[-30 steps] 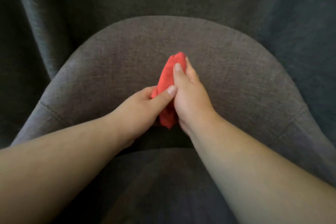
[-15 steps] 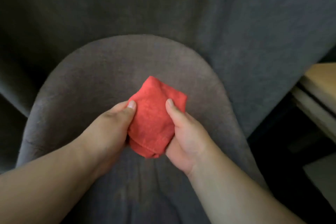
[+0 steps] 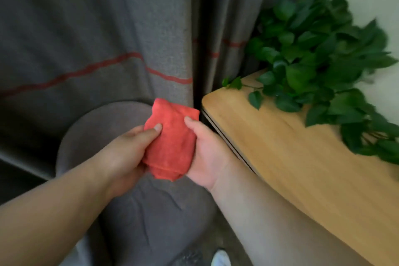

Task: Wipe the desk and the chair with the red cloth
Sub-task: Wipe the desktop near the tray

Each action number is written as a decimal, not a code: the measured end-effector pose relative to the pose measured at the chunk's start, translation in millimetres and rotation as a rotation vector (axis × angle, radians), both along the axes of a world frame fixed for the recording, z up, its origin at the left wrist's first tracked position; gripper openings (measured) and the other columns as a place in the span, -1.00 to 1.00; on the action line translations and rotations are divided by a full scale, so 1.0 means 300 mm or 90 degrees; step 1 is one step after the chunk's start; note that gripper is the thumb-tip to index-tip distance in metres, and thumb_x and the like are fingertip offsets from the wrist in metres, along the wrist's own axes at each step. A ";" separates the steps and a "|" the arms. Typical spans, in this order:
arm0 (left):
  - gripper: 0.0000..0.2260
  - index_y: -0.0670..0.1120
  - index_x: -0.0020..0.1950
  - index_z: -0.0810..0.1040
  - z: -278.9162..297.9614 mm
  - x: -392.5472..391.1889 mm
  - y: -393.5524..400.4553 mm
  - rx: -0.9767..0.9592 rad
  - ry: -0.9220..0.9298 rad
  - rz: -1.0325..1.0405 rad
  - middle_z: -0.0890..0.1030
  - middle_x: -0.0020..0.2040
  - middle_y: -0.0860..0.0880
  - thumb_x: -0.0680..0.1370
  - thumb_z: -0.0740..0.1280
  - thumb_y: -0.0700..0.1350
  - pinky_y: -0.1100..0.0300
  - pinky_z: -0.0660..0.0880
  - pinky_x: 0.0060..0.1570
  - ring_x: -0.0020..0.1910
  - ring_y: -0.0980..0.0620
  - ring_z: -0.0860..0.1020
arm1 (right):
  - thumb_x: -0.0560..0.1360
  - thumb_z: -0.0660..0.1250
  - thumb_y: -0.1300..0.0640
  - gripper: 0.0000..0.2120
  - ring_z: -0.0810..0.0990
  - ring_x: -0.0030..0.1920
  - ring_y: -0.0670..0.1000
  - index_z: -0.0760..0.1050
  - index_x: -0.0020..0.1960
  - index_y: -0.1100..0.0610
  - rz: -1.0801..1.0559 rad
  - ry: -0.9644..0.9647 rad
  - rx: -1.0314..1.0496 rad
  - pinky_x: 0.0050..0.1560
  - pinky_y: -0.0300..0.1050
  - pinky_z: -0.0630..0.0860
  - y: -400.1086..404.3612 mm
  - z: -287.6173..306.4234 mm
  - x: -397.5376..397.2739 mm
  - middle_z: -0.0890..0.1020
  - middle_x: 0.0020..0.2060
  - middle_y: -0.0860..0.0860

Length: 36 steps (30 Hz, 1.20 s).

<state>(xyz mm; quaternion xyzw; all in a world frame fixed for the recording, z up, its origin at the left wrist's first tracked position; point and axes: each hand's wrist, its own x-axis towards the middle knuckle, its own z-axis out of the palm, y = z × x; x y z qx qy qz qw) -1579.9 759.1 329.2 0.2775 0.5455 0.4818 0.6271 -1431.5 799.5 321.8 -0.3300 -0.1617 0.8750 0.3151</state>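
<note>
Folded red cloth [image 3: 171, 140] gripped by both hands above the grey chair [image 3: 138, 211].
Left hand [image 3: 127, 153] and right hand [image 3: 205, 153] each clasp an edge; the wooden counter [image 3: 291, 157] lies right of the chair.

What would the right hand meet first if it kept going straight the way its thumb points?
Likely the grey curtain behind the chair; the right hand, gripping the red cloth, points up-left past the desk's corner. Depth is unclear.

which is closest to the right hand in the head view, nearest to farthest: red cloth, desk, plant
From the right hand:
1. red cloth, held in it, on its left.
2. desk, just to its right.
3. plant, farther right, at the back of the desk.
</note>
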 end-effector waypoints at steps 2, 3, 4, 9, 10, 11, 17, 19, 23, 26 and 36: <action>-0.65 -0.10 0.25 0.56 0.110 0.068 -0.014 0.010 -0.008 -0.059 0.70 0.11 -0.12 0.51 0.31 -0.01 0.01 0.63 0.00 0.10 -0.06 0.66 | 0.63 0.17 -0.02 -0.58 0.59 0.26 0.14 0.50 0.33 0.23 -0.065 0.008 0.027 0.29 0.15 0.46 -0.061 0.108 0.086 0.61 0.25 0.23; -0.67 -0.09 0.27 0.54 0.150 0.099 -0.028 0.010 -0.008 -0.089 0.70 0.12 -0.12 0.54 0.30 -0.01 -0.06 0.61 0.06 0.12 -0.08 0.66 | 0.63 0.17 -0.02 -0.59 0.62 0.22 0.14 0.52 0.31 0.24 -0.092 0.016 0.032 0.23 0.15 0.50 -0.098 0.147 0.126 0.63 0.22 0.23; -0.67 -0.09 0.28 0.54 0.195 0.133 -0.049 0.013 -0.005 -0.128 0.69 0.13 -0.14 0.56 0.29 -0.01 -0.14 0.58 0.12 0.14 -0.11 0.64 | 0.62 0.17 -0.01 -0.59 0.64 0.18 0.15 0.55 0.28 0.25 -0.122 0.027 0.038 0.17 0.15 0.54 -0.150 0.194 0.170 0.65 0.19 0.24; -0.61 -0.08 0.31 0.52 0.307 0.347 -0.195 0.007 -0.015 -0.370 0.67 0.17 -0.19 0.50 0.36 -0.02 -0.13 0.62 0.02 0.15 -0.16 0.64 | 0.59 0.21 -0.02 -0.55 0.60 0.22 0.25 0.54 0.28 0.29 -0.279 0.025 0.052 0.25 0.25 0.47 -0.467 0.329 0.395 0.61 0.22 0.29; -0.59 -0.06 0.32 0.52 0.317 0.398 -0.229 -0.004 -0.024 -0.411 0.67 0.17 -0.20 0.48 0.38 -0.03 -0.17 0.60 0.04 0.15 -0.18 0.63 | 0.60 0.19 -0.03 -0.53 0.58 0.25 0.25 0.51 0.32 0.30 -0.307 0.020 0.052 0.28 0.25 0.44 -0.536 0.336 0.444 0.60 0.24 0.30; -0.59 -0.05 0.32 0.52 0.318 0.455 -0.263 -0.017 -0.029 -0.454 0.67 0.17 -0.20 0.47 0.39 -0.03 -0.22 0.59 0.08 0.16 -0.20 0.63 | 0.61 0.17 -0.04 -0.51 0.56 0.27 0.24 0.49 0.35 0.30 -0.334 0.014 0.047 0.30 0.24 0.42 -0.607 0.340 0.493 0.59 0.25 0.29; -0.58 -0.04 0.30 0.49 0.299 0.828 -0.473 -0.032 0.018 -0.671 0.70 0.11 -0.17 0.46 0.41 -0.03 0.02 0.64 -0.20 0.03 -0.12 0.69 | 0.59 0.17 -0.02 -0.49 0.50 0.32 0.26 0.49 0.34 0.34 -0.529 0.038 0.006 0.35 0.23 0.35 -0.997 0.346 0.779 0.56 0.28 0.33; -0.57 -0.05 0.30 0.46 0.297 0.958 -0.534 -0.005 0.050 -0.707 0.71 0.09 -0.15 0.47 0.44 -0.04 -0.07 0.63 -0.16 0.03 -0.14 0.69 | 0.59 0.16 -0.02 -0.48 0.48 0.34 0.28 0.47 0.35 0.37 -0.585 0.058 0.002 0.39 0.26 0.29 -1.105 0.339 0.872 0.54 0.29 0.35; -0.56 0.03 0.28 0.44 0.297 1.235 -0.657 0.030 0.120 -0.805 0.73 0.02 -0.12 0.45 0.49 -0.01 -0.03 0.63 -0.23 -0.08 -0.11 0.71 | 0.57 0.18 0.00 -0.46 0.48 0.33 0.31 0.44 0.36 0.39 -0.694 0.103 0.008 0.35 0.31 0.32 -1.291 0.305 1.070 0.52 0.30 0.38; -0.57 0.03 0.26 0.47 0.269 1.466 -0.763 0.053 0.154 -0.873 0.72 0.02 -0.09 0.44 0.49 -0.01 0.06 0.60 -0.30 -0.15 -0.05 0.71 | 0.54 0.21 0.00 -0.46 0.51 0.31 0.30 0.46 0.35 0.38 -0.750 0.094 0.000 0.36 0.29 0.33 -1.428 0.266 1.251 0.53 0.29 0.37; -0.67 0.05 0.26 0.47 0.154 2.151 -1.088 0.070 0.209 -0.968 0.72 -0.03 -0.13 0.52 0.43 -0.05 -0.23 0.61 -0.11 -0.18 -0.10 0.70 | 0.61 0.14 -0.04 -0.46 0.51 0.32 0.32 0.51 0.28 0.41 -0.849 0.108 -0.049 0.42 0.30 0.28 -1.770 0.149 1.866 0.53 0.28 0.39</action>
